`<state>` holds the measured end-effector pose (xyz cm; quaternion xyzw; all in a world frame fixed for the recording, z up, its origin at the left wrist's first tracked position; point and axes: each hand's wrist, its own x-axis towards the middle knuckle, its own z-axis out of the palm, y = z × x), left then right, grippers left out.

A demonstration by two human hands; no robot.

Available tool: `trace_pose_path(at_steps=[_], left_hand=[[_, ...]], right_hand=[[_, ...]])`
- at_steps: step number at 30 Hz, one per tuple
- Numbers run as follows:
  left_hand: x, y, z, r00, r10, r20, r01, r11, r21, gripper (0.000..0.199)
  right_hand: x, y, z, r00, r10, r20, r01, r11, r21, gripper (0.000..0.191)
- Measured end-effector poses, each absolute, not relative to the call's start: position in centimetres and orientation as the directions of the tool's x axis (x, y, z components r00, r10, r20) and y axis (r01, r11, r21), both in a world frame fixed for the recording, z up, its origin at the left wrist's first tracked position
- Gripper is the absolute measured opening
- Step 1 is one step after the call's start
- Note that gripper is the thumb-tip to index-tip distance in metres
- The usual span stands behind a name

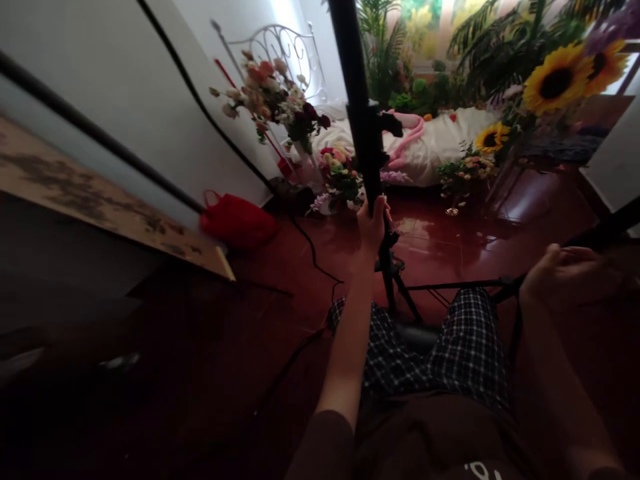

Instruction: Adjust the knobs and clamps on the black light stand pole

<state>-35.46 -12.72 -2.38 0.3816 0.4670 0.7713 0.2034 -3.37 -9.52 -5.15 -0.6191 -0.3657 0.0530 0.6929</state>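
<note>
My left hand (373, 223) is wrapped around the upright black pole of a light stand (363, 127), below a clamp knob. The stand's lower legs (400, 287) come down to the floor just in front of my knees. On the right, my right hand (565, 273) is closed at a second, slanting black pole (610, 223). Its fingers curl against that pole and are partly hidden in shadow. Beyond the stand, a bouquet of pink, orange and white flowers (273, 93) stands in a vase.
A red bag (240, 220) lies by the left wall, near a long patterned board (115, 200). A black cable (315, 257) trails over the red floor. White bedding (430, 147) lies at the back. Sunflowers (557, 80) rise at the right.
</note>
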Motion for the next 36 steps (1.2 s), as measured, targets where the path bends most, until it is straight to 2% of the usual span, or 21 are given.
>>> trace_pose_path(at_steps=[2, 3, 6, 8, 12, 15, 20, 24, 27, 30, 33, 36], left_hand=[[-35.4, -12.9, -2.3, -0.622, 0.669, 0.408, 0.041, -0.492, 0.87, 0.059], [-35.5, -12.9, -2.2, -0.619, 0.669, 0.411, 0.042, -0.495, 0.868, 0.059], [-35.7, -13.1, -2.3, -0.61, 0.668, 0.426, 0.054, -0.502, 0.863, 0.06], [-35.8, -13.1, -2.4, -0.601, 0.664, 0.444, 0.063, -0.515, 0.855, 0.059], [-35.9, -13.2, -2.6, -0.584, 0.666, 0.465, 0.077, -0.525, 0.848, 0.059], [-35.9, -13.2, -2.8, -0.59, 0.668, 0.453, 0.071, -0.515, 0.854, 0.058], [-35.8, -13.5, -2.9, -0.58, 0.679, 0.451, 0.039, -0.529, 0.847, 0.056], [-35.8, -13.5, -2.9, -0.582, 0.689, 0.432, 0.035, -0.51, 0.86, 0.057], [-35.9, -13.5, -2.9, -0.582, 0.686, 0.436, 0.051, -0.505, 0.862, 0.058], [-35.9, -13.5, -2.8, -0.578, 0.682, 0.448, 0.064, -0.51, 0.858, 0.058], [-35.9, -13.7, -2.8, -0.561, 0.692, 0.455, 0.067, -0.51, 0.858, 0.058], [-36.1, -13.7, -3.2, -0.537, 0.701, 0.47, 0.077, -0.514, 0.855, 0.06]], right_hand=[[-8.1, -10.8, -5.3, 0.576, 0.623, 0.53, 0.311, 0.432, -0.846, 0.027], [-10.3, -11.3, -5.3, 0.477, 0.686, 0.549, 0.262, 0.486, -0.834, 0.023], [-15.9, -12.7, -5.0, 0.197, 0.822, 0.534, 0.131, 0.518, -0.845, 0.018], [-18.7, -13.4, -4.8, 0.005, 0.844, 0.537, 0.077, 0.535, -0.842, 0.023], [-23.0, -14.6, -4.9, -0.309, 0.762, 0.569, -0.031, 0.59, -0.807, 0.034], [-24.7, -15.6, -5.5, -0.369, 0.747, 0.553, -0.075, 0.569, -0.819, 0.037], [-24.9, -16.2, -5.8, -0.277, 0.821, 0.5, -0.107, 0.491, -0.865, 0.031], [-24.5, -15.7, -5.4, -0.284, 0.853, 0.438, -0.078, 0.434, -0.897, 0.026], [-24.3, -15.3, -5.6, -0.25, 0.91, 0.331, -0.068, 0.325, -0.943, 0.033], [-24.3, -15.3, -6.1, -0.333, 0.935, 0.123, -0.098, 0.095, -0.991, 0.048], [-24.4, -15.5, -6.2, -0.503, 0.861, -0.079, -0.109, -0.154, -0.982, 0.063], [-24.5, -16.0, -5.5, -0.634, 0.747, -0.199, -0.148, -0.371, -0.917, 0.068]])
